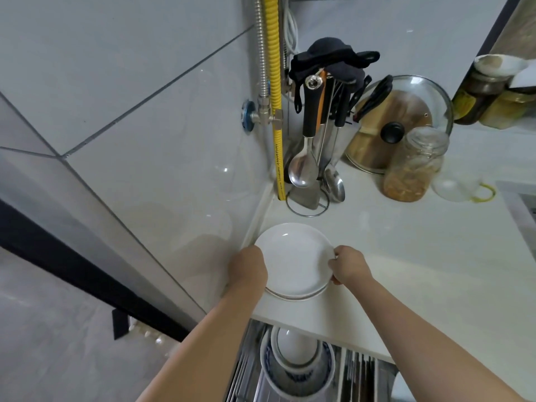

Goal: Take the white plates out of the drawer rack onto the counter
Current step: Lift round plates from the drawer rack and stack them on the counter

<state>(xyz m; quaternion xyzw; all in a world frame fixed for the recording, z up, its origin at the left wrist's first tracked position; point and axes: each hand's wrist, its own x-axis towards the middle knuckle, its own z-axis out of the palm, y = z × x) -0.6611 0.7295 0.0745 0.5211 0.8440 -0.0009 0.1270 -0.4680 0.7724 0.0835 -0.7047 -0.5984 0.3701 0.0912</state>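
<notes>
A small stack of white plates (293, 259) rests on the white counter (406, 242) close to the left wall. My left hand (249, 266) grips the stack's left rim and my right hand (348, 265) grips its right rim. Below the counter edge the drawer rack (359, 372) stands pulled out, with blue-and-white bowls (295, 369) stacked in it. Whether the plates touch the counter fully or are held just above it is unclear.
Behind the plates stands a wire utensil holder (313, 158) with spoons and ladles. Further right are a glass pot lid (403, 123), a glass jar (414, 166) and a small clear lid (455, 188). A yellow gas hose (277, 111) runs down the tiled wall.
</notes>
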